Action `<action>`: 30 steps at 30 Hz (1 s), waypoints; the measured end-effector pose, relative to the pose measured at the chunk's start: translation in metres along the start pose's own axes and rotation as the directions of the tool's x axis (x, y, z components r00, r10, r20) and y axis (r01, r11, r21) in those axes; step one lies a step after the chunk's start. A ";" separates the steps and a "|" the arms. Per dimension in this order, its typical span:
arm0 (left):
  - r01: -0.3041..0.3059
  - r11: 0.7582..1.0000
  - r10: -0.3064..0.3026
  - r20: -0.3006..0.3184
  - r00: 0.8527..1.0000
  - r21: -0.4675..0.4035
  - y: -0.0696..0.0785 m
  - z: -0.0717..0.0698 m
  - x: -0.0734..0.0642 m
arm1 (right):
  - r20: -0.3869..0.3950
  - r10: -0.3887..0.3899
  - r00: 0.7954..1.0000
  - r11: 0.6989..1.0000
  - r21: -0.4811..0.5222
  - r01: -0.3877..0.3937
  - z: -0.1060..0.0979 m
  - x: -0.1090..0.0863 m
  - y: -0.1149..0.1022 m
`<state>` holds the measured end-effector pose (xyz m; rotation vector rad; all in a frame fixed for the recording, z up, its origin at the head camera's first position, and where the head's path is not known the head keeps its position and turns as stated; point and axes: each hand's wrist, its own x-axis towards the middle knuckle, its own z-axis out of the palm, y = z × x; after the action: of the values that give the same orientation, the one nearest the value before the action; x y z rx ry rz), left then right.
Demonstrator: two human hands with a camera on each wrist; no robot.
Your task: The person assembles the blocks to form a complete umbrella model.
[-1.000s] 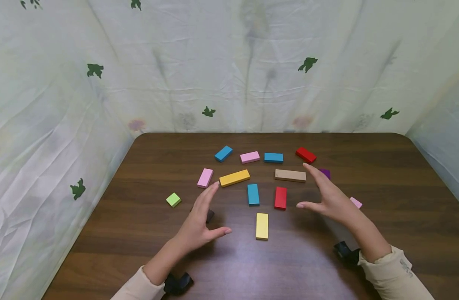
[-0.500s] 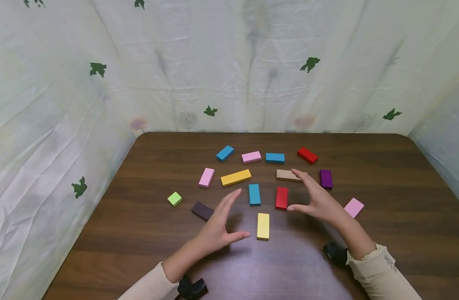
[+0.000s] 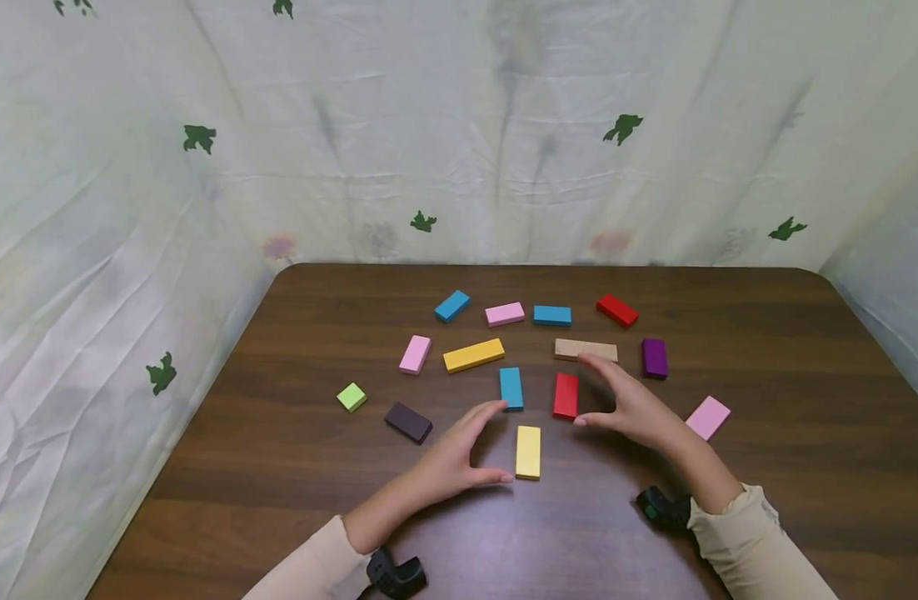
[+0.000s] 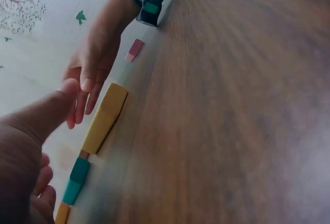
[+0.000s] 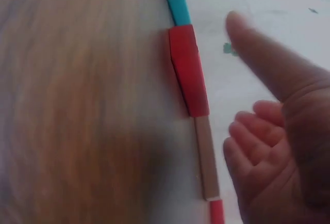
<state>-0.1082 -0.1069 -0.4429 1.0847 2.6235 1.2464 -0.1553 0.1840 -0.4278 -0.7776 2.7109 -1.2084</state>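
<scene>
My left hand (image 3: 450, 460) hovers over the table just left of a pale yellow block (image 3: 528, 452), thumb and fingers spread apart with nothing between them. Its fingertips come near the lower end of a blue block (image 3: 511, 388). To the right, my right hand (image 3: 635, 407) holds nothing, its thumb tip close to the bottom of a red block (image 3: 566, 395). The fingers reach toward a tan block (image 3: 585, 349). In the left wrist view the yellow block (image 4: 105, 118) lies beyond the thumb; in the right wrist view the red block (image 5: 188, 69) lies beside the hand.
Across the dark wooden table (image 3: 227, 483) lie several other blocks: dark brown (image 3: 409, 422), lime green (image 3: 351, 397), orange-yellow (image 3: 474, 355), purple (image 3: 654, 358), pink (image 3: 707, 417), and more pink, blue and red ones farther back. A patterned cloth (image 3: 459, 125) hangs behind the table.
My left hand has moved right and nearer the yellow block, uncovering the dark brown block. My right hand has shifted left toward the red block, uncovering the purple one. The blocks stay put.
</scene>
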 end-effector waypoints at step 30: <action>0.050 0.989 -0.067 0.126 0.990 0.139 0.004 0.013 0.013 | 0.039 0.028 0.999 0.999 -0.046 -0.026 0.014 0.009 0.009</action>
<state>-0.1121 -0.0886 -0.4459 1.0594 2.6520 0.9643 -0.1637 0.1753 -0.4431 -0.7597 2.7167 -1.1171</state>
